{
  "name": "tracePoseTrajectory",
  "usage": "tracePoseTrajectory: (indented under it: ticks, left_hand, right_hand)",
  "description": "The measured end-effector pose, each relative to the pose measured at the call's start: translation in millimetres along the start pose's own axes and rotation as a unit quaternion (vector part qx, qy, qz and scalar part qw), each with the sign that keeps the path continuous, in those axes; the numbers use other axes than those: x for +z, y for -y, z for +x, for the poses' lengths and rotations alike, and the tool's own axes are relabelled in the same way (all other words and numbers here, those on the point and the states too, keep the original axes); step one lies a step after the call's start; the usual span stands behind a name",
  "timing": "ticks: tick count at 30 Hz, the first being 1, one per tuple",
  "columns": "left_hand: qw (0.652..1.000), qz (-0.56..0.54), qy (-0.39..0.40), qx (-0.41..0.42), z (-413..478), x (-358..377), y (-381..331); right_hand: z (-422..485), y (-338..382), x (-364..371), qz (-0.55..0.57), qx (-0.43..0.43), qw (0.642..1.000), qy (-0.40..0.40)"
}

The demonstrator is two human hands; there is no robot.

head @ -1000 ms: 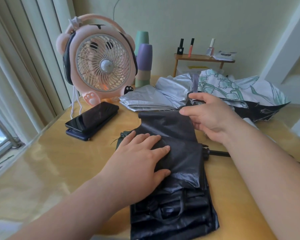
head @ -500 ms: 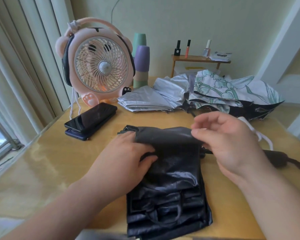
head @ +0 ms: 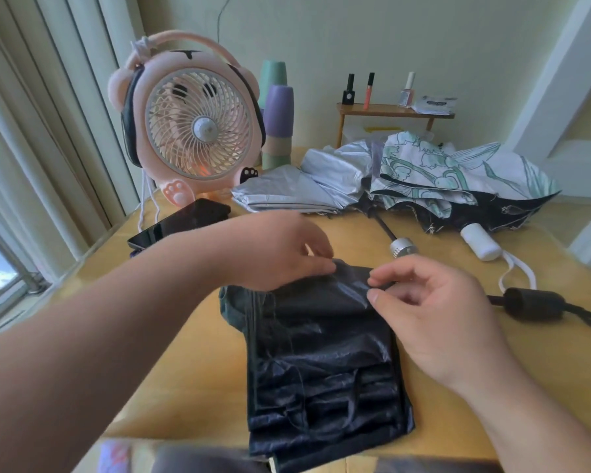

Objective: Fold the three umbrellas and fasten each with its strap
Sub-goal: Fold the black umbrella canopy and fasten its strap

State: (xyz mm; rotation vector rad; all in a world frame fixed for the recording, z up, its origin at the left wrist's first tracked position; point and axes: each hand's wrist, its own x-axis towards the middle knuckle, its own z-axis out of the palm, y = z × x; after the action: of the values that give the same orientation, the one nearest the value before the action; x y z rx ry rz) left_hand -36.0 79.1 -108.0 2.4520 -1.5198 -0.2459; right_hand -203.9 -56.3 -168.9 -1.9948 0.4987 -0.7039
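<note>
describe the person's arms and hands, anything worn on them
No sleeves show on the left arm or right arm. The left hand and right hand wear no gloves, rings, watch or bracelet in view; visible nails look short, unpainted.

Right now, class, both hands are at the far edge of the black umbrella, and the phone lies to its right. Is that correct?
Not quite. The head view shows the phone lying to the left of the black umbrella, by the fan. The left hand and right hand are at its far edge.
</note>
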Motion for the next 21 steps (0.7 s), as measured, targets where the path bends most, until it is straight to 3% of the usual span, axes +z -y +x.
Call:
tracePoseTrajectory:
  ticks: [2, 4, 6, 7, 9, 11, 16, 21]
  left_hand:
    - [1.000, 0.013, -0.013, 0.015, -9.2, 2.6, 7.0]
    - [0.991, -0.029, -0.130, 0.016, -30.7, 7.9, 17.1]
    - [0.944, -0.128, -0.300, -0.055, -56.6, 19.0, 21.3]
    - [0.909, -0.204, -0.348, -0.105, -66.4, 25.8, 20.1]
    - [0.855, -0.369, -0.327, -0.160, -74.3, 39.5, 15.1]
    - [0.834, -0.448, -0.270, -0.173, -72.1, 48.3, 9.7]
    - [0.792, -0.535, -0.245, -0.162, -60.4, 56.1, 1.9]
    - [0.753, -0.567, -0.320, -0.094, -68.2, 58.1, 5.0]
  right_hand:
    - [5.0, -1.2, -1.5, 0.014, 0.010, 1.000, -0.005]
    - [10.4, -3.3, -3.9, 0.027, 0.021, 0.999, 0.000]
    - [12.7, -4.4, -5.5, 0.046, 0.018, 0.999, -0.004]
    - [12.5, -4.3, -5.6, 0.055, 0.012, 0.998, -0.012]
    - [11.0, -4.4, -4.3, 0.077, -0.002, 0.997, -0.033]
    - [10.5, -5.8, -1.4, 0.102, -0.014, 0.993, -0.051]
    - [11.3, -8.1, 3.3, 0.127, -0.039, 0.989, -0.059]
    - [9.3, -11.8, 0.2, 0.122, -0.052, 0.990, -0.048]
